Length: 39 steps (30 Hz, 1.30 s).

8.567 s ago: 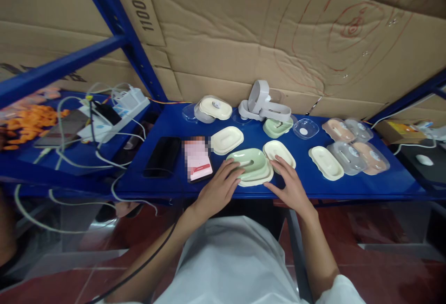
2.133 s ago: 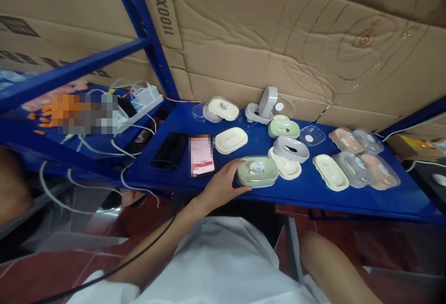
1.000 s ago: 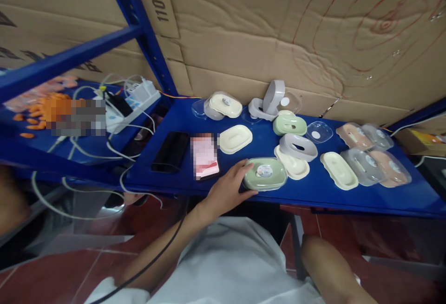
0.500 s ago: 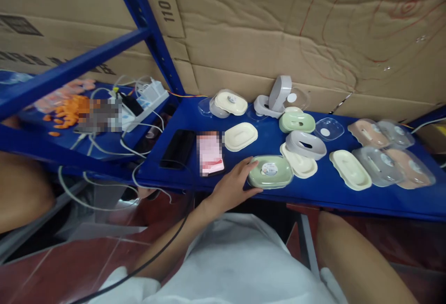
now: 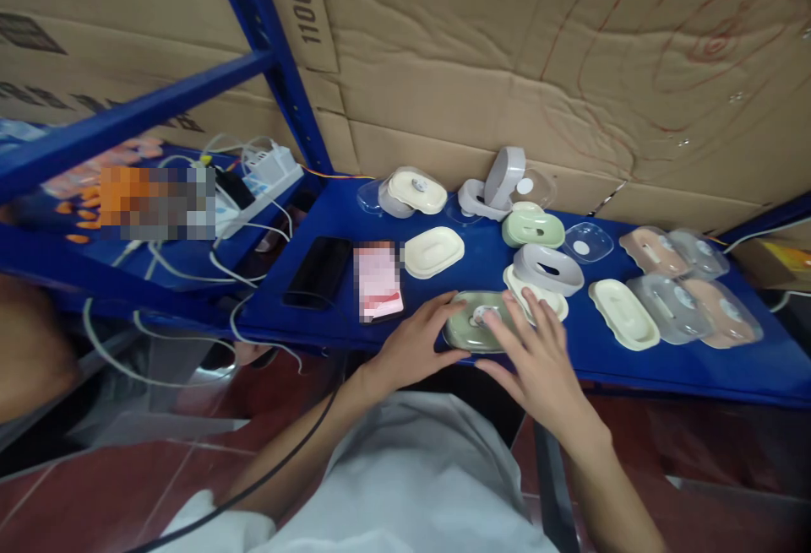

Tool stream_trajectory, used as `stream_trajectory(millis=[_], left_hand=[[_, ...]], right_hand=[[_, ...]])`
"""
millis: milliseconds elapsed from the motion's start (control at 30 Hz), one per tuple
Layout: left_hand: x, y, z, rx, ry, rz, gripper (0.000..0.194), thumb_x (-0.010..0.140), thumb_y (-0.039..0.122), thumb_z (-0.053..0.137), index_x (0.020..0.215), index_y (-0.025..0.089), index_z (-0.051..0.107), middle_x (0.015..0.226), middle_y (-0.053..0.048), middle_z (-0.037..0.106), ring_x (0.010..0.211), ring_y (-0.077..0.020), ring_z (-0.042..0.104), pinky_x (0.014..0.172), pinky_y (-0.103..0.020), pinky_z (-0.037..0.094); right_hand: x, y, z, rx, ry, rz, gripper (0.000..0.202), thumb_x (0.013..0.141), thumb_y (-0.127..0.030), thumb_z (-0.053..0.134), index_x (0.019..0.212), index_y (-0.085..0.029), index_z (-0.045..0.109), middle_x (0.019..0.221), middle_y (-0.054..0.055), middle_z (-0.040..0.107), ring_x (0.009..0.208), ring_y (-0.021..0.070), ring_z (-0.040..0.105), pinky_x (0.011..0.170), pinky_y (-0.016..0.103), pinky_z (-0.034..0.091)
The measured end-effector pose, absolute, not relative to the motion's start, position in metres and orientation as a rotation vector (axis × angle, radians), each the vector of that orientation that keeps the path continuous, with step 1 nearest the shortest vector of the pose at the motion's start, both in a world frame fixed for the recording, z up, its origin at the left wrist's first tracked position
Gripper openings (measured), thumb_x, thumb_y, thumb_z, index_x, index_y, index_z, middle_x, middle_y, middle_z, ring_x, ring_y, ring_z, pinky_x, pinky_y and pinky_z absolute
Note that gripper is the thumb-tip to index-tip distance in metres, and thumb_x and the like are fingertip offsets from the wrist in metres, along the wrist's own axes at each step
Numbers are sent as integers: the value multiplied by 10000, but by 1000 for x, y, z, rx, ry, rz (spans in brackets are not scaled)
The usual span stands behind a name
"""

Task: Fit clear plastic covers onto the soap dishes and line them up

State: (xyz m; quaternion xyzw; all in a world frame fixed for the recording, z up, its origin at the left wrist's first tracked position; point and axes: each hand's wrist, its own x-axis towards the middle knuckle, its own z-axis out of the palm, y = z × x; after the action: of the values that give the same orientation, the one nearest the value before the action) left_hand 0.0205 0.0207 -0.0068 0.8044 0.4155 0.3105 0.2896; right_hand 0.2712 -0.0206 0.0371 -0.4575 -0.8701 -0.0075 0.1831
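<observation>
A green soap box (image 5: 465, 325) with a clear lid and a round sticker lies near the shelf's front edge. My left hand (image 5: 415, 342) grips its left end, fingers behind and thumb in front. Over its right end is my right hand (image 5: 538, 359), fingers spread and partly covering the lid; whether they touch it I cannot tell. Behind my right fingers lies a cream soap tray (image 5: 551, 304), partly under a grey oval soap dish frame (image 5: 548, 270). A green soap dish (image 5: 533, 228) without a lid sits farther back, beside a loose clear lid (image 5: 589, 242).
Left of the hands are a phone (image 5: 378, 283), a black case (image 5: 318, 273) and a cream tray (image 5: 434, 252). Several lidded boxes (image 5: 722, 312) and another cream tray (image 5: 624, 314) lie right. A blue post (image 5: 269, 55) and cables (image 5: 190, 380) are left. Cardboard (image 5: 443, 55) stands behind.
My right hand has come into view and moved over the right end of the green soap box. My left hand stays at its left end. The view has shifted slightly.
</observation>
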Motion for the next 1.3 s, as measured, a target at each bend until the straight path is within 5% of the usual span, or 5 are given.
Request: stream_trajectory(millis=[300, 533, 833, 1133, 1300], left_hand=[[12, 19, -9, 2242, 954, 900, 772, 932, 374, 824, 1586, 347, 415, 1616, -111, 528, 1501, -296, 531, 1243, -512, 477], [13, 22, 1, 2203, 975, 942, 935, 1005, 381, 724, 1721, 372, 124, 1810, -123, 163, 1667, -347, 217, 1314, -573, 346], [22, 20, -3, 2278, 1124, 895, 454, 1075, 309, 576, 1529, 317, 551, 1652, -87, 493, 1461, -282, 581, 1213, -475, 523], [24, 21, -6, 2388, 1125, 885, 289, 1076, 306, 568, 1331, 267, 699, 1471, -84, 666, 1325, -260, 684, 1138, -449, 590], [24, 22, -8, 2410, 1103, 909, 281, 1075, 297, 569, 1316, 278, 712, 1417, -75, 700, 1292, -263, 698, 1136, -470, 590]], right_hand=[[285, -10, 16, -1139, -2491, 37, 856, 1003, -399, 721, 1719, -373, 253, 1746, 93, 357, 1639, 349, 284, 1255, 601, 448], [364, 13, 64, -1308, -2154, -295, 801, 961, -402, 781, 1664, -382, 397, 1647, 97, 512, 1524, 334, 492, 1250, 564, 442], [582, 139, 93, -2225, -1498, -524, 790, 833, -470, 858, 1415, 28, 664, 1302, 394, 676, 1305, 376, 655, 1023, 491, 446], [550, 144, 97, -2387, -1368, -451, 1039, 846, -572, 817, 1631, -20, 421, 1662, 407, 316, 1573, 410, 335, 990, 597, 418], [445, 103, 97, -1824, -1741, -309, 632, 1076, -493, 560, 1556, -83, 530, 1533, 282, 579, 1417, 259, 592, 1086, 394, 494]])
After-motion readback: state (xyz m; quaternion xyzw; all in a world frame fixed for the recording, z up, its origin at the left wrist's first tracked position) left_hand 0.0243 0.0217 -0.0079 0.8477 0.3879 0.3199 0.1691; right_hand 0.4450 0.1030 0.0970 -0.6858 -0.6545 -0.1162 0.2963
